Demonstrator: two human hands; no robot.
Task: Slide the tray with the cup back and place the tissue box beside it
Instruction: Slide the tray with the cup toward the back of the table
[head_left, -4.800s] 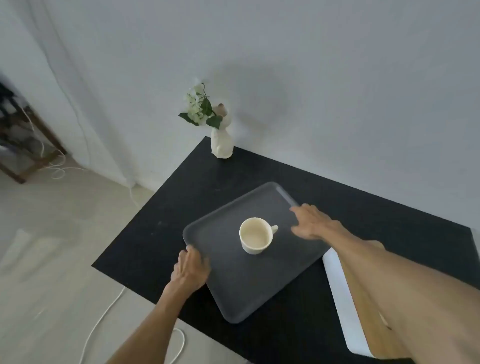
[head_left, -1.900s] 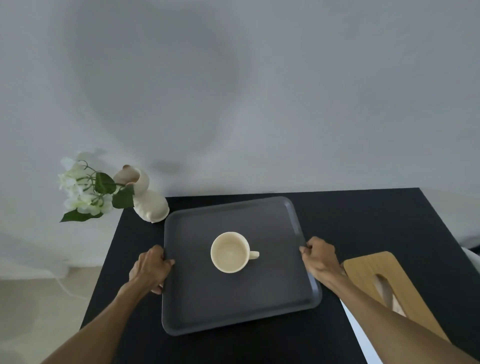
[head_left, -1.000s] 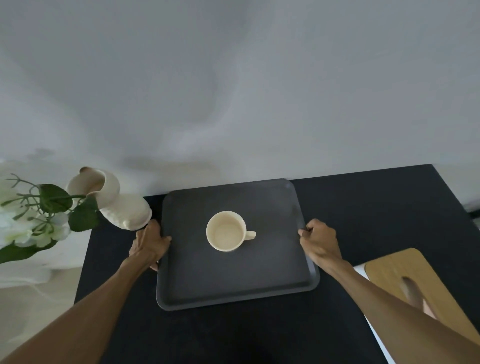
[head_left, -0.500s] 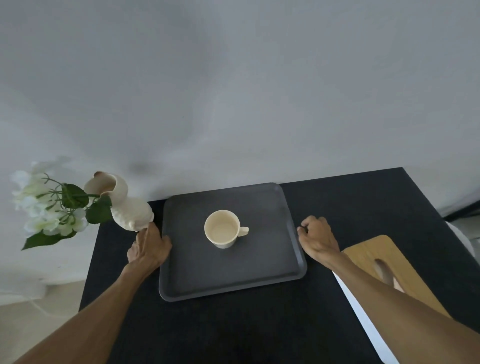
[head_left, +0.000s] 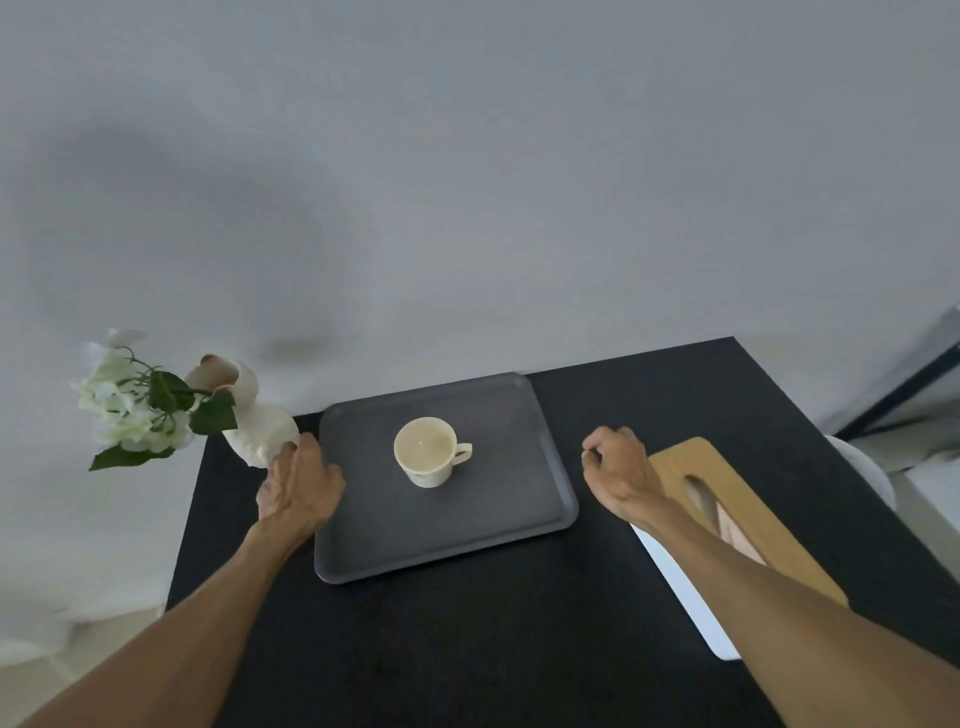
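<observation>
The right hand (head_left: 618, 475) has let go of the tray (head_left: 498, 525), fingers curled and empty. The left hand (head_left: 301, 488) rests flat on its edge. The tissue box (head_left: 737, 499) comes next.

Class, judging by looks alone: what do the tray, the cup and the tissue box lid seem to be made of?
Tray: probably matte grey plastic; dull, even surface, rounded rim.
Cup: likely glazed cream ceramic; smooth, thick wall.
Tissue box lid: seemingly light wood or bamboo; warm tan, faint grain.

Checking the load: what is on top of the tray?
One cream cup stands upright near the middle of the grey tray, handle to the right. The left hand overlaps the tray's left rim, hiding that part.
</observation>
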